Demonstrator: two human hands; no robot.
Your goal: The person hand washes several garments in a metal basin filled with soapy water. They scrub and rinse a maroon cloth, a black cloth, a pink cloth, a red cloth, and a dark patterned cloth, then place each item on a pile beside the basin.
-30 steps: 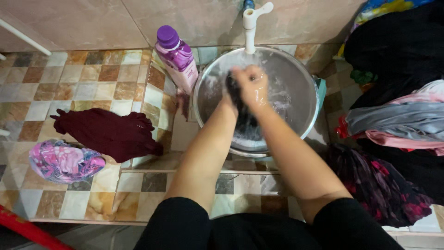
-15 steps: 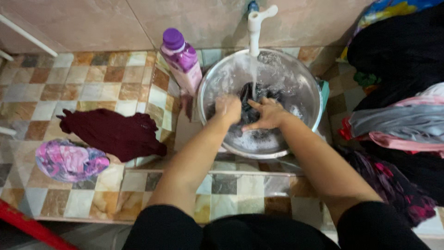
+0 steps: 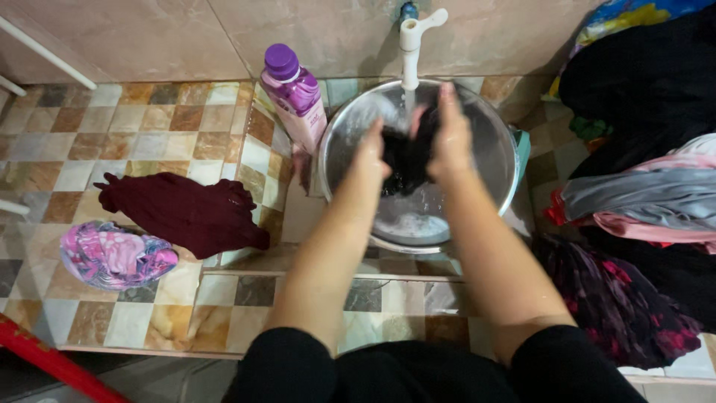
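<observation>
We hold one dark garment (image 3: 406,157) between our two hands, above the middle of the metal basin (image 3: 488,142). The left hand (image 3: 371,158) is closed on its left edge; the right hand (image 3: 450,138) presses flat against its right side, fingers extended toward the far rim. The garment hangs between the palms, directly under the thin stream from one white tap (image 3: 412,37) at the basin's far rim. Foamy water lies in the basin bottom near the near rim.

Count outward: one purple bottle (image 3: 294,97) just beside the basin's left rim; one maroon cloth (image 3: 183,213) and one pink patterned bundle (image 3: 115,256) on the tiled floor (image 3: 112,142), well left; one pile of mixed clothes (image 3: 641,186) along the right edge.
</observation>
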